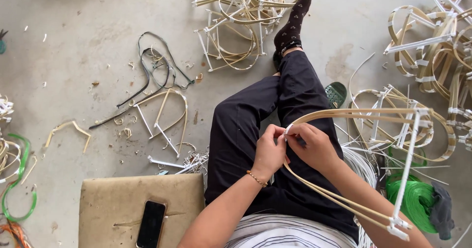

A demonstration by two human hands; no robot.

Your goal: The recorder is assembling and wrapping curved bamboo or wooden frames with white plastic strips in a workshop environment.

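I sit on a concrete floor in dark trousers. Both hands meet over my lap at the bent end of a pale cane frame (pixel 364 113), made of curved strips joined by white crossbars. My left hand (pixel 269 152), with a bead bracelet on the wrist, pinches the bend from the left. My right hand (pixel 314 147) grips the same bend from the right, where a thin white strip is wound around it. The frame's strips run off to the right and down to white bindings (pixel 399 226) near my right forearm.
Piles of similar cane frames lie ahead (pixel 246 17) and at the right (pixel 432 46). A tan cushion (pixel 113 204) with a black phone (pixel 151 224) sits at my left. Green cord (pixel 415 196), a white strip bundle (pixel 361 167), a lone frame (pixel 164 115) and dark cord (pixel 157 68) lie around.
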